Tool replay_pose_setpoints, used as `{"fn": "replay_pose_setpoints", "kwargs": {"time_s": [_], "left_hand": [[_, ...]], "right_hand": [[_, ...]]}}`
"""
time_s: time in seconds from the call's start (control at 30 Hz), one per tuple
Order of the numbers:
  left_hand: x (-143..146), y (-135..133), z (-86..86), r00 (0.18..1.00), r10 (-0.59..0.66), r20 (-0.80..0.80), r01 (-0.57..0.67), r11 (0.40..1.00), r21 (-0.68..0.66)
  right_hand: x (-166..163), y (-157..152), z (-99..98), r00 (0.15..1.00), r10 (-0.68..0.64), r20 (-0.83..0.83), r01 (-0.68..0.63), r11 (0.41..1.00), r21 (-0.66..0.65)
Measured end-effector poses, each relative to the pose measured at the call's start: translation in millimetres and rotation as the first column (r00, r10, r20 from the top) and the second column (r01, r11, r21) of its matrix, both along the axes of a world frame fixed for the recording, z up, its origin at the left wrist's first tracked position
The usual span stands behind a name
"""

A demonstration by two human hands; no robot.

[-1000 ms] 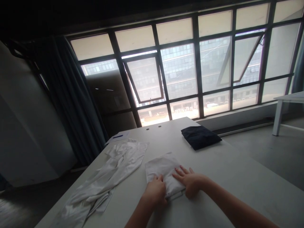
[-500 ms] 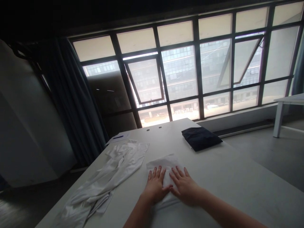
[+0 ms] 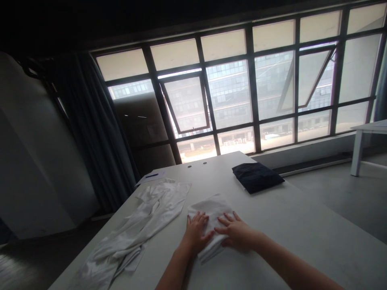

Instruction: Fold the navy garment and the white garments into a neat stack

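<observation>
On my feed, the bare left hand and bare right hand rest palm-down, fingers spread, near each other on a folded white cloth upon the smooth white table. Crumpled white fabric lies to its left, a folded navy cloth farther off.

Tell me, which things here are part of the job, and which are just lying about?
Part of the job:
White folded cloth, on the table
Left hand and right hand, both resting on it

Lying about, untouched:
Rumpled white fabric, though perhaps related
Dark folded fabric, likewise
Pen on paper
</observation>
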State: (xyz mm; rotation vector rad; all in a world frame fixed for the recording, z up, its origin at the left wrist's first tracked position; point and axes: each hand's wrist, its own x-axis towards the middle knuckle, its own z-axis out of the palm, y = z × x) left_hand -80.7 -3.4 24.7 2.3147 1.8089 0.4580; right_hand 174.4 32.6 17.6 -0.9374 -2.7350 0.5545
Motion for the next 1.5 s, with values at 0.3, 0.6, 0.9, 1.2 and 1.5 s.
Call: {"fn": "replay_pose_setpoints", "kwargs": {"time_s": [0.3,0.6,0.9,1.2,1.5], "left_hand": [[-0.9,1.8,3.8,0.963,-0.26,-0.07,0.247,0.955,-0.163],[10.7,14.0,-15.8,0.942,-0.33,-0.059,0.333,0.942,0.035],[23.3,10.3,-6.8,0.905,-0.424,0.04,0.41,0.891,0.194],[6.5,0.9,1.0,0.973,-0.209,0.095,0.161,0.915,0.371],[-5.6,2.7,9.0,0.989,-0.072,0.132,0.02,0.934,0.356]], "right_hand": [[49.7,34.3,23.4,0.996,-0.084,0.039,0.091,0.96,-0.266],[26.7,21.8,2.7,0.979,-0.186,0.087,0.191,0.98,-0.051],[29.8,26.2,5.9,0.975,-0.185,-0.126,0.193,0.98,0.053],[8.8,-10.6,40.6,0.971,-0.042,-0.235,0.057,0.997,0.058],[25.6,-5.5,81.3,0.914,-0.092,-0.395,0.133,0.988,0.077]]}}
